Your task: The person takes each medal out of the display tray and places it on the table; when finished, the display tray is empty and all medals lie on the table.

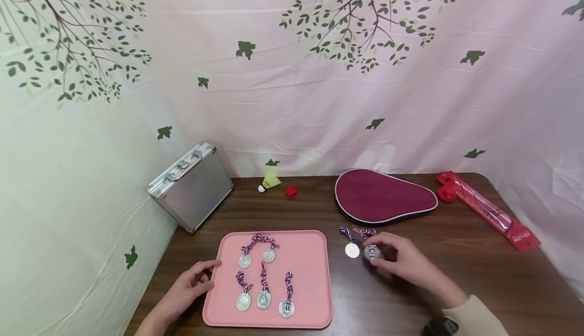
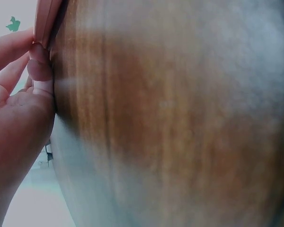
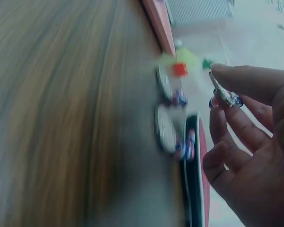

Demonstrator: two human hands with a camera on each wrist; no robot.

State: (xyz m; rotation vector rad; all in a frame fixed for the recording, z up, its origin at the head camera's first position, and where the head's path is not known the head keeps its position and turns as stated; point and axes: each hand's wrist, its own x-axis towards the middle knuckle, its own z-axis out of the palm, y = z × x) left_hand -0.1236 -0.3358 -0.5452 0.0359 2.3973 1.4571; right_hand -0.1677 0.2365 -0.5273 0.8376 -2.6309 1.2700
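Observation:
In the right wrist view, my right hand [image 3: 255, 127] pinches a silver medal [image 3: 222, 94] between thumb and fingers, just above the table. Two more medals with knotted striped ribbons lie below it, one nearer [image 3: 165, 130] and one farther [image 3: 164, 84]. From the head, the right hand [image 1: 401, 261] partly hides the held medal [image 1: 372, 253], beside a flat medal [image 1: 352, 250]. My left hand [image 1: 189, 289] holds the left rim of a pink tray [image 1: 310, 275] with index finger and thumb. Several ribboned medals [image 1: 263, 299] lie on the tray.
A silver case [image 1: 198, 189] stands at the back left. Behind the tray lie a shuttlecock [image 1: 269, 181] and a small red block [image 1: 290, 191]. A maroon paddle cover [image 1: 383, 196] is beyond the right hand. Red packaging [image 1: 488, 212] lies far right.

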